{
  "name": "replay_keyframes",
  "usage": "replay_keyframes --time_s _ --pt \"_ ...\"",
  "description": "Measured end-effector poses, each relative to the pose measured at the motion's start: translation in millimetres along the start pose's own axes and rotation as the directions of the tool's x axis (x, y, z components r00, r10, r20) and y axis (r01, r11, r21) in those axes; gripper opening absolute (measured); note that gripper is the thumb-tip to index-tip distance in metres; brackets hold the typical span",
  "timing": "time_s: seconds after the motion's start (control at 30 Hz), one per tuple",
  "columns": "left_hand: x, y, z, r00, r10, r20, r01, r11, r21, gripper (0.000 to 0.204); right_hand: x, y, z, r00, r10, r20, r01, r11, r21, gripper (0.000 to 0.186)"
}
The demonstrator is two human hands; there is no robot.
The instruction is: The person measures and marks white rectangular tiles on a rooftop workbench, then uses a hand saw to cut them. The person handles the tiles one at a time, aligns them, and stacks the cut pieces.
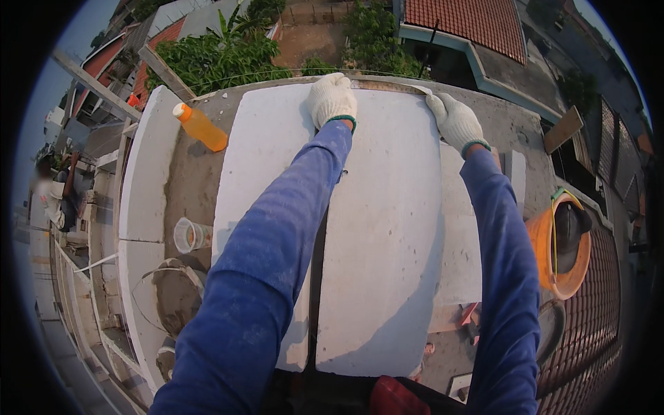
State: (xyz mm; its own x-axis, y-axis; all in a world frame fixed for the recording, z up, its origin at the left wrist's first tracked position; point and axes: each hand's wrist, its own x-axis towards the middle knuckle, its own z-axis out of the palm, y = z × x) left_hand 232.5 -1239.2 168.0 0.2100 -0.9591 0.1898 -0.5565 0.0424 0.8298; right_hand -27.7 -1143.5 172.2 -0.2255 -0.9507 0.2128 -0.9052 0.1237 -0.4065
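Both arms reach forward over pale aerated-concrete blocks (380, 242) laid side by side, a dark gap between two. My left hand (332, 100), in a white knit glove, is closed on a thin measuring tape (384, 86) at the far edge of the blocks. The tape stretches right to my right hand (456, 121), also gloved, whose fingers are closed round its other part near the upper right corner of the middle block. Whether a tape case is inside either hand is hidden. A shorter block (460, 235) lies under my right forearm.
An orange bottle (204, 131), a plastic cup (194, 235) and a mortar bucket (176, 290) are at left. An orange bucket (557, 256) stands at right. Beyond the roof edge are trees and tiled roofs (456, 21). Another person (59, 200) is at far left.
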Motion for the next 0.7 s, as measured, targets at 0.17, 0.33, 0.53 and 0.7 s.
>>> replay_keyframes --time_s 0.17,0.33,0.53,0.7 --pt "-1.1 8.7 23.9 0.998 -0.029 0.047 0.028 1.000 0.013 0.029 -12.1 28.7 -9.9 0.997 0.041 -0.065 -0.043 0.998 -0.039 0.062" --pt "45.4 -49.0 42.8 0.990 0.115 0.082 -0.124 0.985 0.117 0.042 -100.5 68.6 -99.7 0.987 0.081 0.138 -0.028 0.935 -0.353 0.054" --pt "135.1 -104.8 65.2 0.934 0.315 0.169 -0.356 0.867 0.348 0.060 -309.0 53.7 -242.3 0.981 0.186 0.055 -0.190 0.979 0.068 0.047" --pt "148.0 -96.1 79.5 0.846 0.365 0.388 -0.528 0.677 0.513 0.061 -502.2 24.8 -229.3 0.653 0.719 0.240 -0.716 0.481 0.506 0.041"
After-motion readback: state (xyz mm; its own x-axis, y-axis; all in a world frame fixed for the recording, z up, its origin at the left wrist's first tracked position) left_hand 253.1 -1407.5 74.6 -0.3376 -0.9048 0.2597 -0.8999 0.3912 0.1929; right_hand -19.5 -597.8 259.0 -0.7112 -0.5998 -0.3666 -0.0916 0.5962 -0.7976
